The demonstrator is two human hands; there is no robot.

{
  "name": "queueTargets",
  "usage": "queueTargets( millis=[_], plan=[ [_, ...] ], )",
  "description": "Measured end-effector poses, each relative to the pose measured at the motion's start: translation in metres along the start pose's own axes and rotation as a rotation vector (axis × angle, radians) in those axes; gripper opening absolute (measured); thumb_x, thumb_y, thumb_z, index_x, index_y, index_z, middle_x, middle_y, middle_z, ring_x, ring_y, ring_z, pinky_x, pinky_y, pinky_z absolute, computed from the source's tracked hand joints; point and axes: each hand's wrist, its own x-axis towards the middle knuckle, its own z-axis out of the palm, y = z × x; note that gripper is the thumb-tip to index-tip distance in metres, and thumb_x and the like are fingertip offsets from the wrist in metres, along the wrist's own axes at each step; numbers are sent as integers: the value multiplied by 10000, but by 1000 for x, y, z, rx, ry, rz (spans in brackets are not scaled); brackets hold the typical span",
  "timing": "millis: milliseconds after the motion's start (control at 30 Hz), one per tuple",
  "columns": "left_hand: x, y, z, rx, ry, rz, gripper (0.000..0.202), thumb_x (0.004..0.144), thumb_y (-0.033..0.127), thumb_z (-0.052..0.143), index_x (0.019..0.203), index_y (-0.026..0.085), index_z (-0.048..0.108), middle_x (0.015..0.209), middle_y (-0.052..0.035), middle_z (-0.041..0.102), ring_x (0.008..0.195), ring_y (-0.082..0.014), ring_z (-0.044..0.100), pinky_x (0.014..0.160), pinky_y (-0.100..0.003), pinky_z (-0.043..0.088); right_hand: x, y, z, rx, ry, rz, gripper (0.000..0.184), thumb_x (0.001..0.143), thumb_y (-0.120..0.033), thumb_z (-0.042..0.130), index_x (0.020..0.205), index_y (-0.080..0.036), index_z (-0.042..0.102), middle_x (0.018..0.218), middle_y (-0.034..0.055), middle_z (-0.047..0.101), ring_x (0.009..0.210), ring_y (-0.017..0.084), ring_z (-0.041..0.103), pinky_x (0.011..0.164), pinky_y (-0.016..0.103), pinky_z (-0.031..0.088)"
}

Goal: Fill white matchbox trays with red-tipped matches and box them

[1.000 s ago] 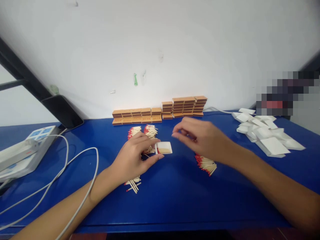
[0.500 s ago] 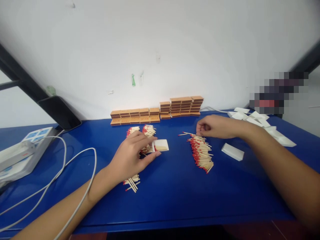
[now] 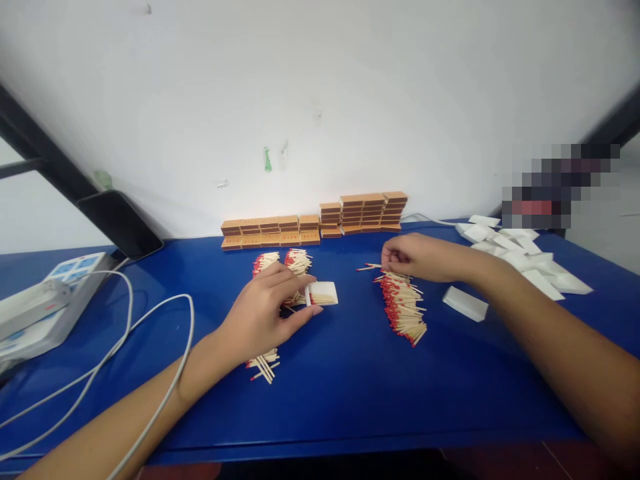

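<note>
Head view: small bunches, red heads leftward like those in the white tray (image 3: pixel 326 287), should sit neatest, with the tray pinched lightly at its left end. The left hand (image 3: pixel 267 303) pinches it there, thumb nearer, on the blue table (image 3: pixel 325 393). The right hand (image 3: pixel 417 257) curls over the match pile's (image 3: pixel 404 307) far end (I cannot tell whether its 2 foremost fingertips pinch any).
</note>
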Motion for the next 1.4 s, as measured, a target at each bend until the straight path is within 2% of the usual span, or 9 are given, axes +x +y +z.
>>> queueTargets(
  millis=[133, 367, 633, 833, 1067, 1267, 1400],
  plan=[
    [-1, -1, 1, -5, -4, 1, 383, 970, 322, 750, 1296, 125, 716, 939, -94, 753, 908, -247, 659, 862, -411, 553, 3, -3, 4, -9, -11, -1, 104, 841, -271, 596, 872, -215, 678, 839, 57, 748, 715, 190, 632, 638, 315, 428],
    [-1, 1, 0, -9, -21, 1, 386, 976, 340, 740, 1290, 116, 723, 959, -108, 761, 915, -254, 665, 863, -424, 557, 5, -3, 7, 30, 35, 11, 180, 896, -375, 590, 949, -213, 647, 808, 55, 728, 688, 193, 624, 625, 324, 432],
    [-1, 1, 0, -10, -17, 15, 372, 981, 337, 732, 1286, 124, 723, 931, -98, 755, 902, -251, 664, 848, -425, 560, 11, 0, 18, -13, 76, -41, 140, 899, -319, 546, 900, -210, 634, 854, 71, 736, 712, 190, 619, 654, 328, 429],
    [-1, 1, 0, 6, -8, 28, 377, 982, 338, 733, 1291, 123, 715, 955, -107, 765, 907, -254, 669, 850, -429, 571, 9, -10, 16, 0, 108, -57, 120, 915, -295, 541, 889, -209, 621, 852, 67, 727, 712, 193, 618, 655, 329, 429],
    [-1, 2, -1, -2, -39, 17, 367, 977, 330, 739, 1290, 139, 713, 933, -96, 752, 904, -251, 665, 839, -417, 575, 8, -22, 24, -50, 125, -88, 148, 955, -305, 524, 890, -215, 622, 850, 67, 718, 733, 198, 611, 669, 331, 417],
    [0, 3, -1, -1, -19, 30, 358, 981, 330, 733, 1286, 143, 710, 920, -88, 747, 885, -245, 659, 834, -415, 573, 7, -25, 24, -91, 152, -80, 297, 979, -491, 543, 904, -223, 646, 823, 69, 701, 715, 211, 601, 639, 346, 400],
    [0, 2, -1, -4, -26, 23, 359, 982, 322, 730, 1288, 133, 712, 901, -89, 746, 879, -247, 661, 822, -415, 572, 9, -21, 29, -74, 131, -86, 256, 993, -416, 493, 928, -222, 646, 856, 77, 706, 749, 217, 616, 663, 354, 416]
  ],
)
